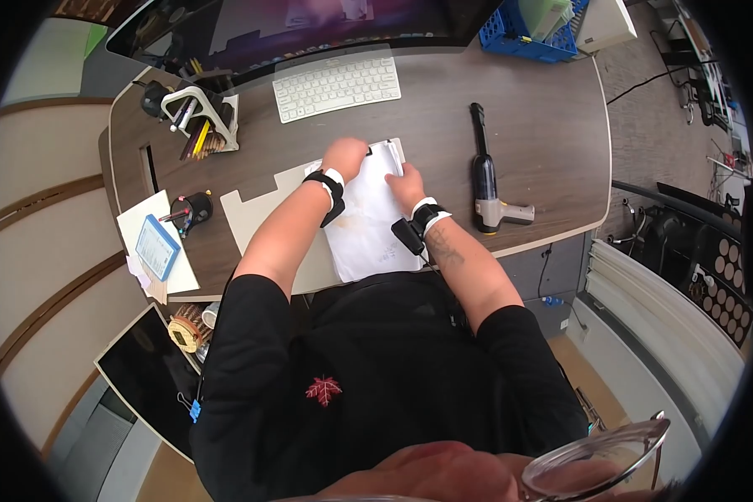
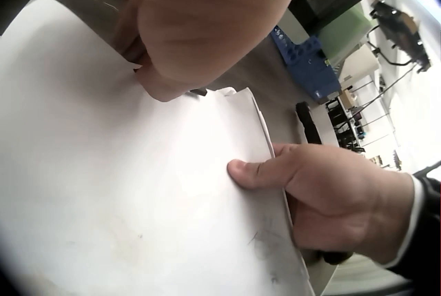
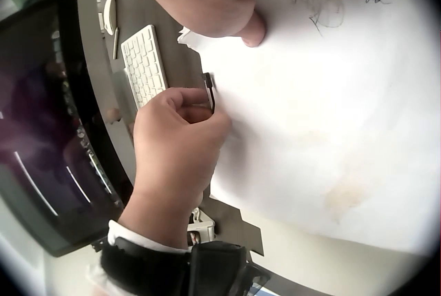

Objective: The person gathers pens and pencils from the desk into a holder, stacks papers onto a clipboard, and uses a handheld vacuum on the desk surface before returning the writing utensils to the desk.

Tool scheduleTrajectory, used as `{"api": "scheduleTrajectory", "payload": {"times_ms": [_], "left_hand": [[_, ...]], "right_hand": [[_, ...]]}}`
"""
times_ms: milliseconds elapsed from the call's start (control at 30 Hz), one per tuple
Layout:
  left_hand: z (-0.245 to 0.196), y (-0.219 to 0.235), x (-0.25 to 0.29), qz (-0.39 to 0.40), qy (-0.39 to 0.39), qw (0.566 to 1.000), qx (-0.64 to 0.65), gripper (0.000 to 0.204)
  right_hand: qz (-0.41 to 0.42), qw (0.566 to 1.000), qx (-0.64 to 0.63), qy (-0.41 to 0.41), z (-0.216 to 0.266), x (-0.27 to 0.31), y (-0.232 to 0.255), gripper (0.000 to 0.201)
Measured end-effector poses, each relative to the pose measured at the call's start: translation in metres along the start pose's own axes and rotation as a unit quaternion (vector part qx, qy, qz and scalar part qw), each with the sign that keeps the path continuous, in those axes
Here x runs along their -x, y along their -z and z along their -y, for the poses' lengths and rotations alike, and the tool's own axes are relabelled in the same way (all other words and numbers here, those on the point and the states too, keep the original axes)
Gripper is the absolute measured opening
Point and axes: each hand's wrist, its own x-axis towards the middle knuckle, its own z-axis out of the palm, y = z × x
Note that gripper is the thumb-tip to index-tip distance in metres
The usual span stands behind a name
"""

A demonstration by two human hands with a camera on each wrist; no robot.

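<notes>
A stack of white papers (image 1: 364, 226) lies at the desk's front edge, with pencil marks and faint brown stains on its top sheet. At the stack's top edge, my left hand (image 1: 345, 157) pinches a small black binder clip (image 3: 209, 81) between thumb and fingers; part of the clip is hidden by them. My right hand (image 2: 331, 192) grips the stack's right edge, its thumb flat on the top sheet and its fingers underneath, mostly out of sight. Under the papers and to their left spreads a cream folder (image 1: 263, 201) with a notched edge.
A white keyboard (image 1: 337, 88) sits beyond the papers, below a monitor (image 1: 309, 33). On the right lies a black and grey handheld vacuum (image 1: 485, 184). Pen holders (image 1: 192, 209), a blue box (image 1: 156, 247) and a white pencil rack (image 1: 226, 125) stand left. A blue basket (image 1: 527, 38) is far right.
</notes>
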Motion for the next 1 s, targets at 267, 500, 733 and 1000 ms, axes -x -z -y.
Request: {"api": "scheduleTrajectory", "payload": {"times_ms": [267, 500, 733, 1000], "left_hand": [[-0.006, -0.003, 0.009, -0.009, 0.005, 1.0, -0.009, 0.018], [0.0, 0.013, 0.01, 0.037, -0.028, 0.999, -0.013, 0.02], [0.003, 0.007, 0.009, 0.086, -0.022, 0.994, -0.061, 0.022], [0.011, 0.011, 0.024, 0.062, -0.044, 0.996, -0.036, 0.02]], "right_hand": [[-0.038, 0.999, 0.006, -0.004, -0.004, 0.0, -0.006, 0.042], [-0.086, 0.996, -0.023, 0.002, -0.016, -0.005, -0.022, 0.035], [-0.078, 0.997, -0.023, 0.007, -0.019, -0.006, -0.022, 0.03], [-0.076, 0.997, -0.025, -0.001, -0.008, -0.001, -0.023, 0.032]]}}
